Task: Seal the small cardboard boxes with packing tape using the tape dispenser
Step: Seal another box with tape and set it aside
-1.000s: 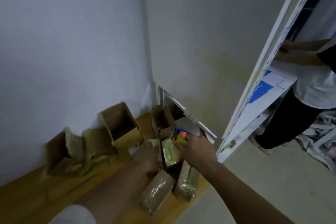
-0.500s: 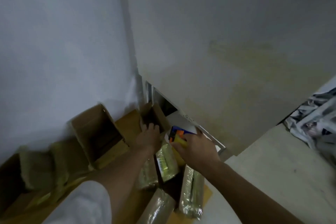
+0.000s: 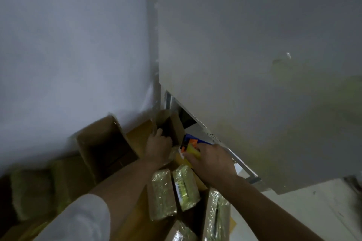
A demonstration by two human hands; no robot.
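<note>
Head view shows your left hand [image 3: 158, 147] has reached forward to grip the open small box [image 3: 170, 127] while your right hand [image 3: 212, 159] keeps clutching the tape dispenser [image 3: 191, 144], so sealing can start.

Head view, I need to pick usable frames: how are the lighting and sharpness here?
Head view: dim and murky; motion smear softens the open box and the lower-left corner; the hands, left and right, and the tape dispenser read fairly clearly; glare glints on the taped boxes.
</note>
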